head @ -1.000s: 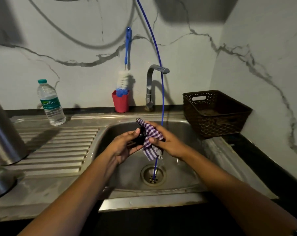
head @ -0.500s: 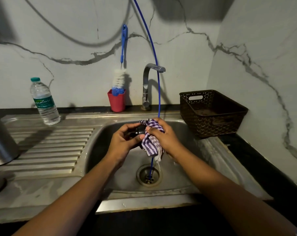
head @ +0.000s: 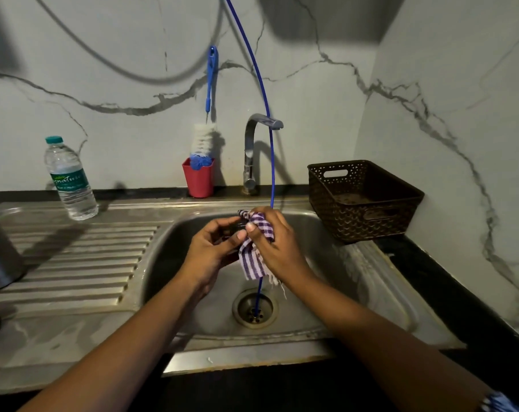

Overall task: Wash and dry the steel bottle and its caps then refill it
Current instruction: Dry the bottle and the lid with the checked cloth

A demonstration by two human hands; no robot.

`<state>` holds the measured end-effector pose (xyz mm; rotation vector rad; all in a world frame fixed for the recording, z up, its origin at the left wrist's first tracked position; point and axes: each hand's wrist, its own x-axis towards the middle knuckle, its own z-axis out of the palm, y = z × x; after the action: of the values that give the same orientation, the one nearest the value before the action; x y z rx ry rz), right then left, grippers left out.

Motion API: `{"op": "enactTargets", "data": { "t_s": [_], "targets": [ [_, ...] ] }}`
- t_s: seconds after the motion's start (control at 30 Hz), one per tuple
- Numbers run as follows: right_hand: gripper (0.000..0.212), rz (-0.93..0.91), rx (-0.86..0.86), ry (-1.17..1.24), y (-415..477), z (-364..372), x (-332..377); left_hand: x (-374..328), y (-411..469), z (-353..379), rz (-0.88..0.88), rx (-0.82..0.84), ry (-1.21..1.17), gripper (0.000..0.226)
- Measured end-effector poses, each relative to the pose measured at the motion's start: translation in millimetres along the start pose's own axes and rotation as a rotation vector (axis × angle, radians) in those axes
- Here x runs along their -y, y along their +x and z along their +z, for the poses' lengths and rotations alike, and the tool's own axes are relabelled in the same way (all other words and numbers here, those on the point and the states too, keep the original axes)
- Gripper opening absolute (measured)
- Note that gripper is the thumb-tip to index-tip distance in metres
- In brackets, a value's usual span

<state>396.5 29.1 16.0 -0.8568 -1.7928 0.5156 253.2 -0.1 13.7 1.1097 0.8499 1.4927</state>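
Now right hand (head: 277, 245) has twisted checked cloth (head: 253, 257) further round the cap (head: 232, 231). Its fingers pinch cloth, left hand (head: 212, 248) fingers pinch cap, over sink (head: 326, 263), likely so drips drain.

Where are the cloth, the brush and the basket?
cloth (head: 253, 258): head view, on its hanging striped end.
brush (head: 206, 141): head view, on its white bristles.
basket (head: 353, 224): head view, on its front wall.

Dark cap (head: 233, 230) (mostly hidden) in the left hand (head: 210, 251), against checked cloth (head: 253, 257)
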Motion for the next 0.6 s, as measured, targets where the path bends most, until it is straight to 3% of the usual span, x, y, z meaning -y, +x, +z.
{"op": "enactTargets", "data": {
  "t_s": [0.1, 0.17, 0.23, 0.33, 0.43, 0.5, 0.6],
  "targets": [
    [0.015, 0.439, -0.039, 0.416, 8, 6, 11, 3, 2, -8, 0.238, 0.040, 0.243, 0.044],
    [0.008, 0.541, -0.068, 0.497, 9, 6, 14, 3, 4, -8, 0.312, 0.066, 0.363, 0.048],
    [0.012, 0.314, -0.124, 0.307, 3, 3, 14, 1, 3, -2, 0.240, 0.043, 0.262, 0.048],
    [0.031, -0.136, -0.106, 0.001, -2, -5, 0, -2, 1, 4, -0.006, 0.049, 0.011, 0.040],
    [0.033, -0.268, -0.052, -0.081, -2, -7, -4, -4, 0, 2, -0.066, 0.064, 0.040, 0.031],
    [0.021, -0.075, -0.086, 0.068, -1, -4, 5, -5, -1, 1, 0.071, 0.052, 0.141, 0.035],
    [0.011, 0.409, -0.061, 0.359, 5, 0, 10, -3, -1, -4, 0.327, 0.067, 0.464, 0.044]
  ]
}}
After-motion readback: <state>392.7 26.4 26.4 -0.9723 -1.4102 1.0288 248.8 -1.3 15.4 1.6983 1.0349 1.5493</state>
